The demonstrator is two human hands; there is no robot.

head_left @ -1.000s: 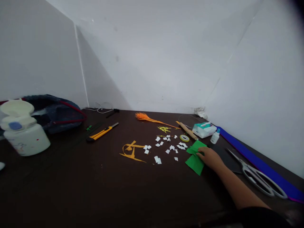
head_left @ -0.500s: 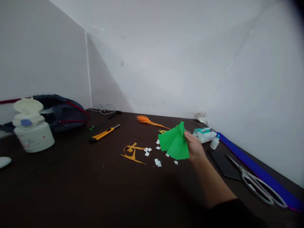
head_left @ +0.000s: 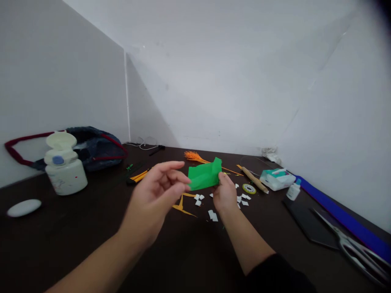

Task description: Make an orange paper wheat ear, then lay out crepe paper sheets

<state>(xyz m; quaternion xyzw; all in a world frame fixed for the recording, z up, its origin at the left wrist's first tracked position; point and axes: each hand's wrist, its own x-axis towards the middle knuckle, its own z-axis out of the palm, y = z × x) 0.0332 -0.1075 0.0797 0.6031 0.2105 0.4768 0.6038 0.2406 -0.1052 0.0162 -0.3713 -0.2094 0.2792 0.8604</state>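
My right hand [head_left: 225,193] pinches a green piece of paper [head_left: 203,176], thin and crepe-like, by its gathered right end. The paper hangs above the dark table with a fold across it. At its left edge is my left hand [head_left: 157,195], fingers loosely curved and apart; whether the fingertips touch the paper cannot be told. Under and around the hands lie small white paper squares [head_left: 213,215] and yellow-orange paper strips [head_left: 182,205]. Just behind the paper is an orange feathery stem [head_left: 195,156].
Left: a white flip-lid bottle [head_left: 67,175], a white oval object [head_left: 24,207], a dark bag with red trim [head_left: 105,148] and a yellow cutter [head_left: 139,177]. Right: a yellow reel [head_left: 249,189], tissue pack [head_left: 276,179], small bottle [head_left: 293,190], black slab [head_left: 311,224] and scissors [head_left: 351,244].
My left hand has come into view beside the paper. My right hand has moved left with the paper, which is now turned and looks flatter. The view has shifted to the right hand's side less.
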